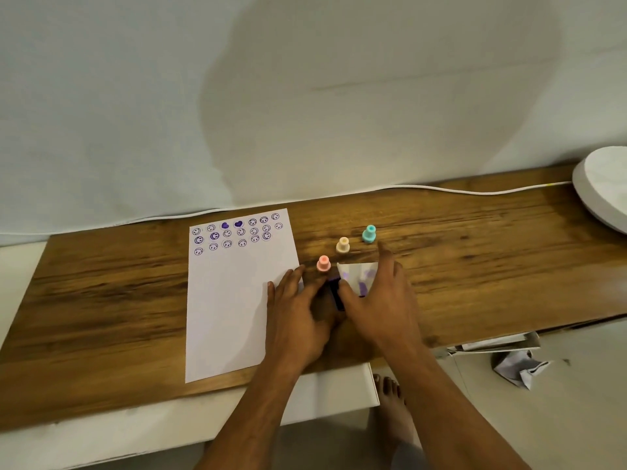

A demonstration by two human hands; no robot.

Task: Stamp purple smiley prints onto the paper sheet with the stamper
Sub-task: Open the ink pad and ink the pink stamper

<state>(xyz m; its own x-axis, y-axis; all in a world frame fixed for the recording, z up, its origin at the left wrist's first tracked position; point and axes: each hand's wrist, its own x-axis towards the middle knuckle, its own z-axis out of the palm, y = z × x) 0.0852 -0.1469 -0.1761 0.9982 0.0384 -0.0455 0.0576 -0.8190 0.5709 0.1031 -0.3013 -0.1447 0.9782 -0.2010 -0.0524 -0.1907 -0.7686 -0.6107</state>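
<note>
A white paper sheet [230, 300] lies on the wooden board, with rows of purple smiley prints and two purple hearts [237, 232] along its far edge. My two hands meet just right of the sheet over a dark purple stamper [336, 295]. My left hand [298, 313] grips the stamper from the left, with its fingers spread over the sheet's right edge. My right hand [380, 300] pinches a white paper scrap [361, 276] smeared with purple ink against the stamper. Most of the stamper is hidden between my hands.
Three small stampers stand in a diagonal row beyond my hands: pink [323, 264], cream [343, 245], teal [368, 234]. A white cable [441, 189] runs along the board's far edge. A white round object [604, 184] sits at the far right. Crumpled paper [519, 366] lies below the board.
</note>
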